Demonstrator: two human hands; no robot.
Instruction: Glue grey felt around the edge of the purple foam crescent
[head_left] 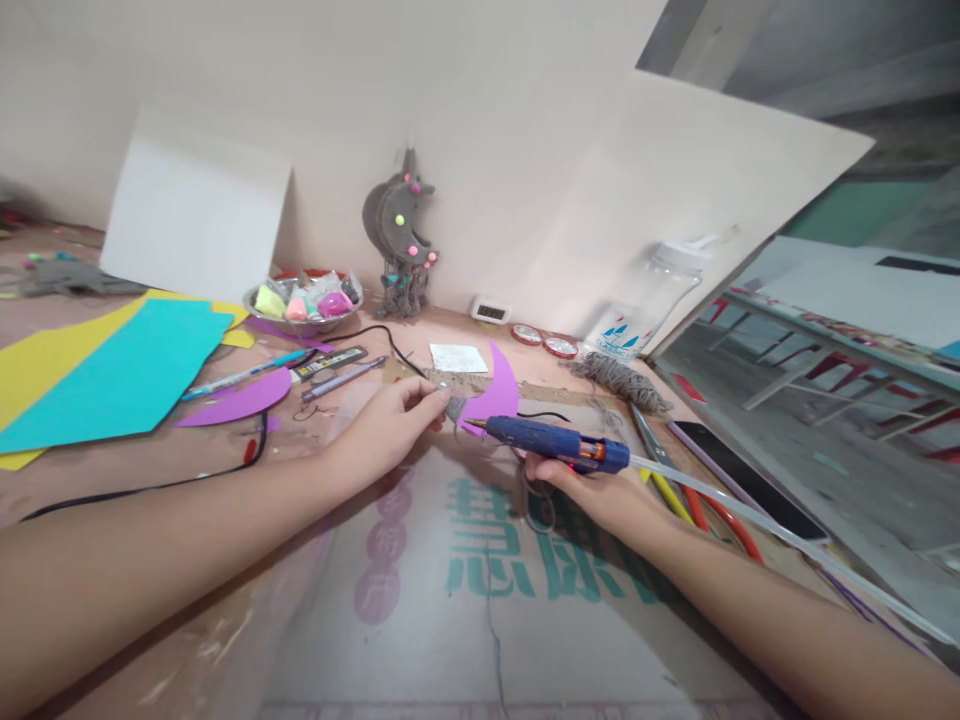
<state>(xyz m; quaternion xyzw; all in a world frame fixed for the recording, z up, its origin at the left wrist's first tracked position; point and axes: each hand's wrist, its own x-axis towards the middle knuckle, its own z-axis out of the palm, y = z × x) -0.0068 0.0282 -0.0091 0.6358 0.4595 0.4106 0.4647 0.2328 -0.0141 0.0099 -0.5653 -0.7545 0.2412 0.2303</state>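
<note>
My right hand [581, 488] is wrapped round a blue hot glue gun [551, 441] with a clear glue stick [787, 540] trailing out behind it. Its nozzle points left at a purple crescent-shaped foam piece [496, 397]. My left hand [394, 420] pinches the lower tip of that crescent, where a small grey bit [455, 408] sits, and holds it just above the cardboard sheet [480, 590] with green print.
Teal [120, 375] and yellow foam sheets [45, 365] lie at the left, beside pens [240, 377] and another purple crescent [240, 400]. A metal bowl of coloured bits [304, 300], a grey moon ornament [401, 225], a grey yarn bundle [619, 380], a plastic bottle [649, 300] and a black cable [150, 488] surround the work spot.
</note>
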